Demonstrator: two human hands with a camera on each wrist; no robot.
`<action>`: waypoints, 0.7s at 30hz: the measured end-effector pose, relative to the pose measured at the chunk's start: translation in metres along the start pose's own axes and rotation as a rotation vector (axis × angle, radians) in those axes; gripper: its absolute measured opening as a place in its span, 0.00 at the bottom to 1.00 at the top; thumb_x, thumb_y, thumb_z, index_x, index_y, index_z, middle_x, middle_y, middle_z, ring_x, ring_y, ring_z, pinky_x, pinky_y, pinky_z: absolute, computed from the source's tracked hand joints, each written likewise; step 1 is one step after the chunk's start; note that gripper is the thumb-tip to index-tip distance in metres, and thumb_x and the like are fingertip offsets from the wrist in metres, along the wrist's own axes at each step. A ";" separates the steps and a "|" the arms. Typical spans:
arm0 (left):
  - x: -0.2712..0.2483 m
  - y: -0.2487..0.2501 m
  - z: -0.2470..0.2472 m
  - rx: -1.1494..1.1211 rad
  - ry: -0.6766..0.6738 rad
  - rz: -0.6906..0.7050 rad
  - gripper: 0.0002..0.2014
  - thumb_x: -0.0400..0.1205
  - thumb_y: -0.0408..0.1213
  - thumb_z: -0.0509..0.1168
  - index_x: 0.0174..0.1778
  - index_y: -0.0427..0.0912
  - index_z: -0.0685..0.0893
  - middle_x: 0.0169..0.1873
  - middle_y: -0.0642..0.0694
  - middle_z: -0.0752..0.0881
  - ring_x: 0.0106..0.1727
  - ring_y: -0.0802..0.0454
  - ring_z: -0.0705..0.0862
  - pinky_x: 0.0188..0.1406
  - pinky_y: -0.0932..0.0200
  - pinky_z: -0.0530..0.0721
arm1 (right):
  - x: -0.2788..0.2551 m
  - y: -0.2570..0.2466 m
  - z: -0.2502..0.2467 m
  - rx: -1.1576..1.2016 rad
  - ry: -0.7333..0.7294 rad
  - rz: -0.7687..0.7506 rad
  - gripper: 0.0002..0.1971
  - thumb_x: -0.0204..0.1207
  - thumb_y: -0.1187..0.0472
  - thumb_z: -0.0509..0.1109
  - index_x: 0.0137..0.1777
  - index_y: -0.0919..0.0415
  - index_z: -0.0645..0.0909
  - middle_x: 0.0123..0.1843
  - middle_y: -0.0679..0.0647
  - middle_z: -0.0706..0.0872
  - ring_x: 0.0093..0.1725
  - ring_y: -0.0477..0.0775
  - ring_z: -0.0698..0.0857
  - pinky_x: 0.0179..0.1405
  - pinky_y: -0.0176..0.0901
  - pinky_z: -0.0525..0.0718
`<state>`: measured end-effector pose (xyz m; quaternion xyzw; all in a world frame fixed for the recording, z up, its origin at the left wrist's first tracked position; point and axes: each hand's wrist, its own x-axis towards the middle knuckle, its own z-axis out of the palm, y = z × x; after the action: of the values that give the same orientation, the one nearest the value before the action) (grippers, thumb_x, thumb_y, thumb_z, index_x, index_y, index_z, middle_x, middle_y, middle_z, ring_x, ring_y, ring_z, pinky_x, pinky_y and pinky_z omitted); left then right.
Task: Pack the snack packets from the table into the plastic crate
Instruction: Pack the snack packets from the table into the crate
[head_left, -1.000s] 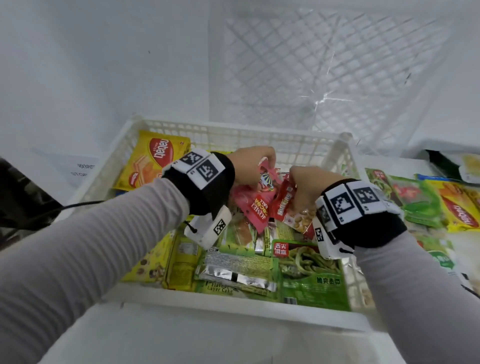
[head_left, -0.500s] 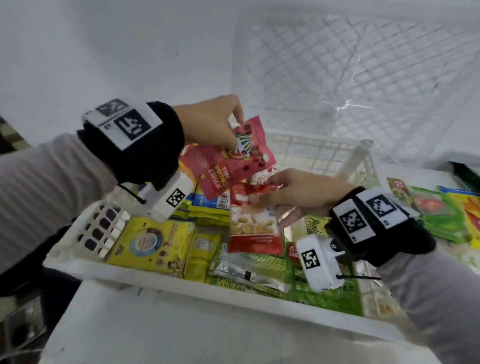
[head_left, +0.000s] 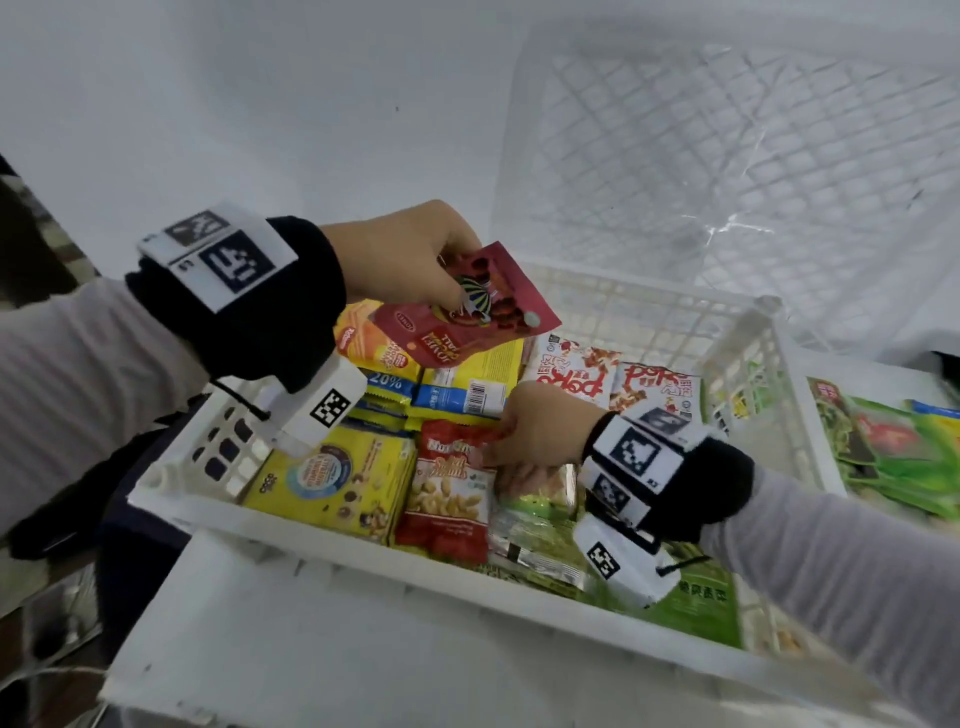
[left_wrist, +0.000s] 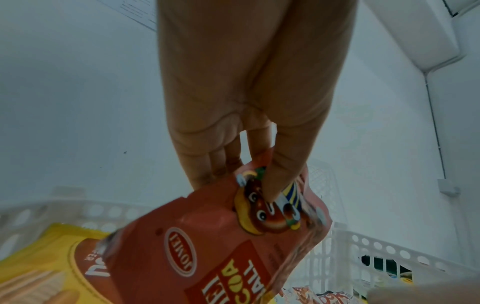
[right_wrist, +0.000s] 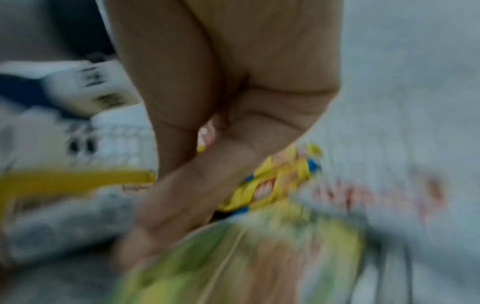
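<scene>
**Slotting the last reds into the crate**

Left hand (head_left: 410, 260) is up above the crate (head_left: 322, 540), thumb and fingers pinching the top edge of a red pouch (head_left: 467, 312) so it dangles over the yellow packs (head_left: 332, 478) at the crate's left end. Right hand (head_left: 540, 431) is down inside the crate, fingers on the top of the peanut bag (head_left: 452, 488), which lies flat mid-crate between the yellow packs and some green ones. The right wrist view is too blurry to say if it's actually gripping or just pressing the bag, so I can't tell. More green packets (head_left: 893, 447) lie on the table, just right of the crate.

My take on doing this bit well: flatten the peanut bag first so it sits level with its neighbours. Then lower the pouch flat, not on edge, into whatever gap is left near the crate's back wall. Dropping it from up there probably lands it crooked on the pile.
</scene>
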<state>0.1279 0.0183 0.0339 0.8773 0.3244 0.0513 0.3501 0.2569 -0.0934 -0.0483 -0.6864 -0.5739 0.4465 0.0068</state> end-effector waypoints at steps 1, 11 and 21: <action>0.000 -0.001 0.001 -0.010 -0.008 0.001 0.09 0.77 0.24 0.68 0.53 0.32 0.87 0.44 0.34 0.90 0.44 0.34 0.89 0.46 0.35 0.87 | -0.005 -0.003 0.002 -0.188 0.049 -0.015 0.22 0.79 0.50 0.68 0.45 0.74 0.85 0.39 0.62 0.90 0.34 0.56 0.85 0.36 0.46 0.85; 0.004 -0.006 0.004 -0.007 0.057 0.051 0.09 0.77 0.31 0.70 0.51 0.42 0.88 0.43 0.50 0.89 0.43 0.50 0.89 0.42 0.51 0.90 | -0.027 0.012 0.025 -0.805 0.013 -0.535 0.30 0.81 0.57 0.65 0.81 0.49 0.58 0.82 0.59 0.59 0.80 0.59 0.63 0.69 0.58 0.76; 0.004 -0.004 0.007 -0.051 0.037 0.067 0.11 0.78 0.31 0.69 0.55 0.42 0.87 0.44 0.53 0.89 0.42 0.54 0.89 0.40 0.58 0.90 | -0.024 0.013 0.049 -0.937 -0.076 -0.347 0.40 0.82 0.43 0.57 0.82 0.50 0.34 0.83 0.57 0.32 0.83 0.61 0.48 0.74 0.68 0.66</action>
<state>0.1311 0.0190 0.0254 0.8774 0.2996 0.0873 0.3644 0.2379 -0.1414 -0.0695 -0.4936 -0.8183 0.1574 -0.2491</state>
